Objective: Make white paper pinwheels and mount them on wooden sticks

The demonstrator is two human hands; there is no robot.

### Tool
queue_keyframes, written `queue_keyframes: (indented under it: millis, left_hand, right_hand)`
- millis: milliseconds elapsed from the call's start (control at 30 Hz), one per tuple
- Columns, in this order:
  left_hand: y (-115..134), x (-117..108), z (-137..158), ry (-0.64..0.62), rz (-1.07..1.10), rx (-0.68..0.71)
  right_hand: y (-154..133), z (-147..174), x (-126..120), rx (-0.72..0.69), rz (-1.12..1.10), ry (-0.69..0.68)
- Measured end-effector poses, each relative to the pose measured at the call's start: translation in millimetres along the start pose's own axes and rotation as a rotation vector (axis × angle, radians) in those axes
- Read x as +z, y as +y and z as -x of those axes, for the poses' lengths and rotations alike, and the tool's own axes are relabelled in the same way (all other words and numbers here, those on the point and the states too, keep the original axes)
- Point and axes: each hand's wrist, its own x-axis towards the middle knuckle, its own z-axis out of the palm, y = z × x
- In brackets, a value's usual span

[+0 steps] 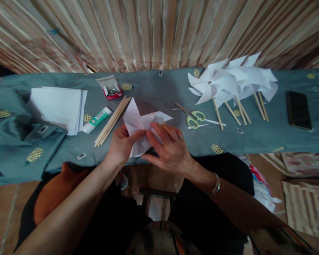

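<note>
A white paper pinwheel [134,115] is between my two hands, its pointed blades folded in toward the centre. My left hand [121,141] grips its left side, with the thumb pressing near the middle. From the right, my right hand [172,147] has its fingertips closed on the paper close to that thumb, and the lower part of the sheet is partly covered. Just left of the paper lie several wooden sticks [113,121]. Green-handled scissors [192,117] rest partly open to the right, among thin paper strips.
Finished paper pinwheels [215,83] on sticks lie at the back right, beside a dark phone [298,109]. A small red box [113,91] of metal pins, a glue tube [98,119] and stacked white paper [57,106] are on the left. A green cloth [159,85] covers the table.
</note>
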Motion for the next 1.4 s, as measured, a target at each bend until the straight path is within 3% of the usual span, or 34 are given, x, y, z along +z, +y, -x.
queue_keyframes:
  millis: [267,400,467,567,700,767,867,1067,1400]
  left_hand:
    - [4,2,0,0.008,0.019,-0.008]
    - [6,3,-1,0.034,0.037,-0.014]
    - [8,2,-2,0.046,0.050,-0.009]
    - [11,2,-2,0.053,0.070,-0.017]
    - [12,5,0,0.006,0.086,-0.084]
    - [12,8,3,-0.033,0.081,-0.118]
    - [10,13,6,-0.081,0.073,-0.137]
    - [8,15,8,-0.091,0.089,-0.170]
    - [7,13,9,-0.090,0.154,-0.169]
  right_hand:
    - [1,-1,0,0.011,-0.022,0.051]
    - [7,-2,-8,0.047,-0.159,0.130]
    - [13,-2,-12,0.151,-0.290,0.149]
    - [21,-2,-17,0.433,-0.561,0.144]
    - [27,-7,-14,0.812,-1.151,0.009]
    - [27,-11,-10,0.900,-1.407,-0.062]
    - [24,-15,-5,1.015,-1.593,-0.091]
    - [18,-18,-2,1.173,-1.618,-0.037]
    - [18,-21,-4,1.185,-1.618,-0.064]
